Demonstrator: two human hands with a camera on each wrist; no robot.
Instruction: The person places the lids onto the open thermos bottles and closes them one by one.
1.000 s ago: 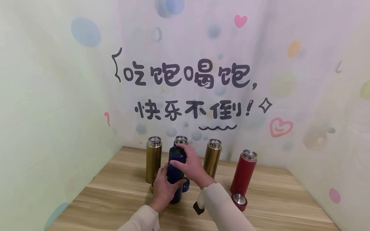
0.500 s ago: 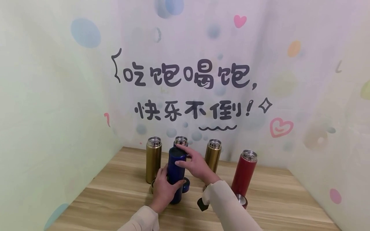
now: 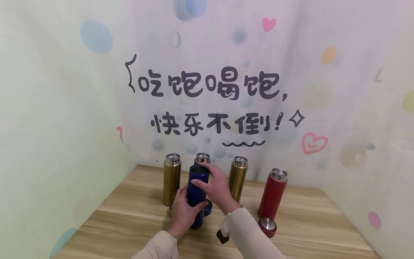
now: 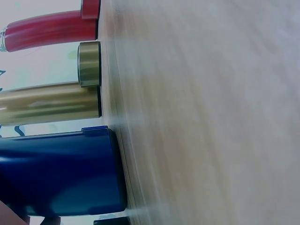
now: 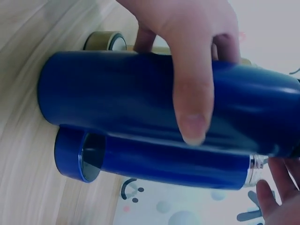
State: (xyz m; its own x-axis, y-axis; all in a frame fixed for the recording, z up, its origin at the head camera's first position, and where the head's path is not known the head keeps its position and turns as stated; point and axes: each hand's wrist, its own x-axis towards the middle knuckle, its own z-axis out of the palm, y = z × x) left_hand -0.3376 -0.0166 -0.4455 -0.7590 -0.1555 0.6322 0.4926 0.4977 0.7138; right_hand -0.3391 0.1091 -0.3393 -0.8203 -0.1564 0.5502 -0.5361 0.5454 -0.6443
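A blue vacuum flask stands upright in front in the head view, with its dark-topped cap on it. My left hand grips the flask round its lower body, thumb across the front. In the right wrist view that thumb lies along the blue side. At the top, my right hand holds the cap between thumb and fingers. Behind stands a second blue flask, uncapped, with its loose blue cap at its foot; the held flask hides most of it in the head view.
Uncapped gold flasks stand at the left and right. Further right is an uncapped red flask, its cap lying in front. A gold cap sits by the right gold flask. A printed cloth hangs behind the wooden table.
My right hand swung rightward on the cap half a second ago and has turned back left now. The left hand keeps its grip, and the flask stays in place.
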